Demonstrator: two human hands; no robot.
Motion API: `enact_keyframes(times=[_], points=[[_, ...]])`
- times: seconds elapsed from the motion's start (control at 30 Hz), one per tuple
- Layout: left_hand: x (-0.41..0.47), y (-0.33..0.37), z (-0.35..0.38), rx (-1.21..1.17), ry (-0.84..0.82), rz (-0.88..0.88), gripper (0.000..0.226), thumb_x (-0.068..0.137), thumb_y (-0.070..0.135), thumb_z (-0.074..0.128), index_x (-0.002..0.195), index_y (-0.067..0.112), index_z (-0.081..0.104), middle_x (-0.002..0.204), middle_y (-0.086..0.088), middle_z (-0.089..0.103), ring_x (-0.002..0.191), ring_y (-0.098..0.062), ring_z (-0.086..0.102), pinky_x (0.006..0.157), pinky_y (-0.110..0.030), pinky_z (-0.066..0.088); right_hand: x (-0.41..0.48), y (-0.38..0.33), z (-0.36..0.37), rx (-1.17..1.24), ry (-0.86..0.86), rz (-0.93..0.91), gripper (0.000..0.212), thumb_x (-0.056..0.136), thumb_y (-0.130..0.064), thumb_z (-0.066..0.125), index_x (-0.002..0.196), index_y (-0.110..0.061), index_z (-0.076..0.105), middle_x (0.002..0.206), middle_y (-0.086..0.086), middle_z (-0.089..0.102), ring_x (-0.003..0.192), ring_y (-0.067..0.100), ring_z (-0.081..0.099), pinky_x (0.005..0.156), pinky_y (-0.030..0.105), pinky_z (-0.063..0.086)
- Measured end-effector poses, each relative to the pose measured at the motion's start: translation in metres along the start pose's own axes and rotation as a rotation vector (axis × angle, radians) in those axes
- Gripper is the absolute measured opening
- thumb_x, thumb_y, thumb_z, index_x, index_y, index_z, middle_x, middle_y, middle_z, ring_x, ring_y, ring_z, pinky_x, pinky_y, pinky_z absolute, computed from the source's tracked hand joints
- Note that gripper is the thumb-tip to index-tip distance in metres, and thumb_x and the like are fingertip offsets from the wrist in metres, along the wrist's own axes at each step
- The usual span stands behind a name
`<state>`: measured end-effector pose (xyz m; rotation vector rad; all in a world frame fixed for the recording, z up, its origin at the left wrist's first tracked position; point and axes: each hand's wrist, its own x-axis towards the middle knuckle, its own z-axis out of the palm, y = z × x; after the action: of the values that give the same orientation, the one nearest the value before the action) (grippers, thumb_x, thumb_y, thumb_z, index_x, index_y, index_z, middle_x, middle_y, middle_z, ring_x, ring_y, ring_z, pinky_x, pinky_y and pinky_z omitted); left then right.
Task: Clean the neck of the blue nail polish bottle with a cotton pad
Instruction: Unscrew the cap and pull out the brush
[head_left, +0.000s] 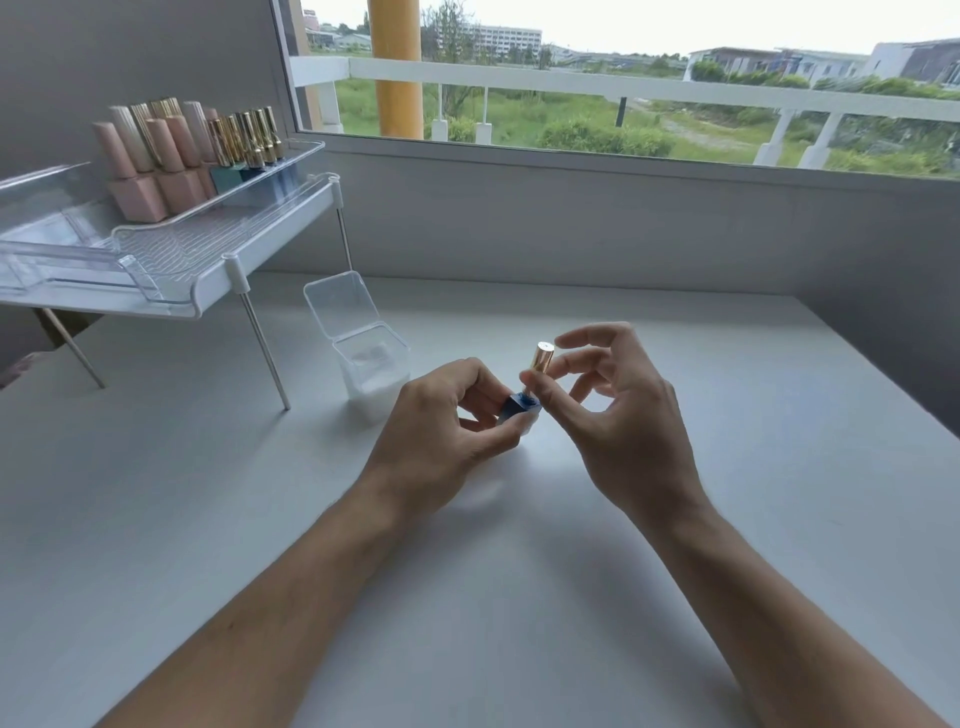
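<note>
I am watching both hands working just above the white desk (675, 395), near its middle. The left hand (441, 431) is gripping the blue nail polish bottle (517, 408) by its square body — thumb on the near side, fingers (475, 376) wrapped round the far side — and the bottle is tilting slightly to the right. The right hand (618, 415) is pinching the gold cap (540, 358) low down, close to the bottle's shoulder, between thumb and forefinger, while its other fingers are fanning out loosely above and to the right. The neck itself is hiding behind the right thumb, so I cannot tell whether the cap is loosened or seated. Just beyond the left hand, a small clear box (371, 374) is standing with its lid tipped back and white cotton pads (374, 397) inside. Farther left, a clear rack (171, 291) on thin legs is carrying rows of pink and gold-capped bottles (182, 150).
</note>
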<state>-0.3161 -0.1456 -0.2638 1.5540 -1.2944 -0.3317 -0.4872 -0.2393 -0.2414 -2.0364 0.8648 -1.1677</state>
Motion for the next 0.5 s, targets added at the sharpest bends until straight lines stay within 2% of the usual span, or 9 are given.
enact_keyframes(times=[0.13, 0.3, 0.4, 0.5], points=[[0.0000, 0.0003, -0.0013, -0.014, 0.000, -0.008, 0.016, 0.093, 0.028, 0.092, 0.096, 0.018, 0.080, 0.092, 0.010, 0.085, 0.091, -0.008, 0.081, 0.080, -0.035, 0.069, 0.0007, 0.0008, -0.0014, 0.037, -0.024, 0.019, 0.029, 0.097, -0.034, 0.084, 0.119, -0.032, 0.066, 0.102, -0.017, 0.080, 0.089, 0.010, 0.075, 0.084, 0.017, 0.054], [0.0011, -0.0014, -0.0024, -0.027, 0.003, -0.020, 0.014, 0.093, 0.025, 0.091, 0.100, 0.017, 0.083, 0.093, 0.010, 0.085, 0.092, -0.008, 0.081, 0.083, -0.037, 0.071, 0.0019, -0.0033, -0.0053, 0.099, -0.025, 0.027, 0.023, 0.100, -0.030, 0.081, 0.118, -0.033, 0.067, 0.108, -0.021, 0.080, 0.091, 0.010, 0.073, 0.100, 0.037, 0.058], [0.0019, -0.0029, -0.0022, -0.031, 0.005, -0.025, 0.013, 0.093, 0.024, 0.091, 0.101, 0.017, 0.083, 0.094, 0.008, 0.084, 0.094, -0.011, 0.081, 0.085, -0.042, 0.071, 0.0024, -0.0040, -0.0065, 0.119, -0.019, 0.037, 0.023, 0.100, -0.030, 0.081, 0.117, -0.034, 0.066, 0.108, -0.020, 0.081, 0.090, 0.010, 0.073, 0.102, 0.046, 0.059], [0.0023, -0.0040, -0.0020, -0.033, 0.004, -0.025, 0.013, 0.093, 0.025, 0.091, 0.102, 0.019, 0.084, 0.094, 0.008, 0.084, 0.094, -0.011, 0.080, 0.087, -0.043, 0.071, 0.0034, -0.0037, -0.0075, 0.140, -0.008, 0.044, 0.023, 0.100, -0.030, 0.082, 0.116, -0.034, 0.066, 0.107, -0.017, 0.083, 0.091, 0.011, 0.073, 0.102, 0.048, 0.059]])
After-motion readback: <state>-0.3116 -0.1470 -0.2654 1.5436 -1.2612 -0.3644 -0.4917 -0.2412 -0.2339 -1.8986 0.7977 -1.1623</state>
